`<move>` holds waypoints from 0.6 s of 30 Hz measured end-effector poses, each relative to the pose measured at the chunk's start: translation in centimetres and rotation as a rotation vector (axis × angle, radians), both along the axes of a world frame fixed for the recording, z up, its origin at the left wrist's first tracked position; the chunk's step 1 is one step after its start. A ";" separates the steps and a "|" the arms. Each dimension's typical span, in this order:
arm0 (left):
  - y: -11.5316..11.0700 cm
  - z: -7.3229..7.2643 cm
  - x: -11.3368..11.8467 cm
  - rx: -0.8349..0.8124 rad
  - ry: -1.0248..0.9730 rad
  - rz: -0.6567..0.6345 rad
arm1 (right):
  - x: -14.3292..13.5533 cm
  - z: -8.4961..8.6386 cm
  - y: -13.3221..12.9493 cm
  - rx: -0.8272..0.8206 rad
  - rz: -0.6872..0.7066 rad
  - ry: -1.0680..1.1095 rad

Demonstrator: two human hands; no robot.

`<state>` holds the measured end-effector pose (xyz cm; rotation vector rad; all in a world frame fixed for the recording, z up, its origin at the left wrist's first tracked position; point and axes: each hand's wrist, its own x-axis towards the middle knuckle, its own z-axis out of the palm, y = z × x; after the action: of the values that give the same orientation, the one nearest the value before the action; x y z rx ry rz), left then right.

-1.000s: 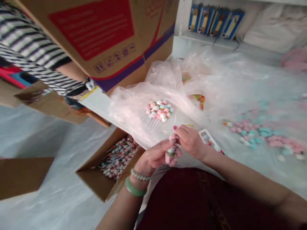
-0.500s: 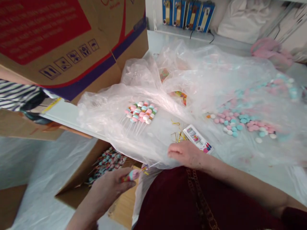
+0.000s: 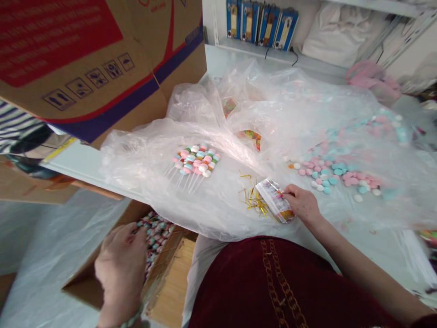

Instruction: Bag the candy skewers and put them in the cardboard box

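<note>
Left hand: yours is over the carton of candy sticks; whether it grips anything, you cannot tell.
Right hand: yours pinches the wrappers' edge.
Wrappers: on the plastic, just beside gold ties.
Skewers: bunched left of the ties.

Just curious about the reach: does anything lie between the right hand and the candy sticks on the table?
Yes. Between the right hand and the candy sticks lie the printed packets, at its fingertips, then loose gold strips. Both look low enough to reach over.
</note>
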<state>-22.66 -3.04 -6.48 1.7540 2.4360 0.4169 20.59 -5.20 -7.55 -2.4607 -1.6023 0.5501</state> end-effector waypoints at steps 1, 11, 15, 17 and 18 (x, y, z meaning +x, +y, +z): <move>0.4 0.6 2.3 0.124 -0.099 -0.028 | 0.2 0.1 -0.2 0.040 0.012 -0.008; 1.3 1.4 19.7 -0.622 -1.376 -0.464 | -1.8 2.0 -0.8 0.410 -0.176 0.659; 1.2 1.1 22.4 -0.785 -1.721 -0.457 | -5.0 2.2 0.7 0.315 -0.246 0.967; 1.4 0.8 22.9 -0.723 -1.822 -0.345 | -6.1 2.3 1.3 0.285 -0.161 0.893; 1.6 0.6 23.0 -0.675 -1.839 -0.277 | -6.5 2.3 1.5 0.278 -0.109 0.836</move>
<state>0.37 -1.45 -5.92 0.6121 0.7825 0.6125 14.13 -3.65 -5.28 -1.7290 -1.0935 1.0648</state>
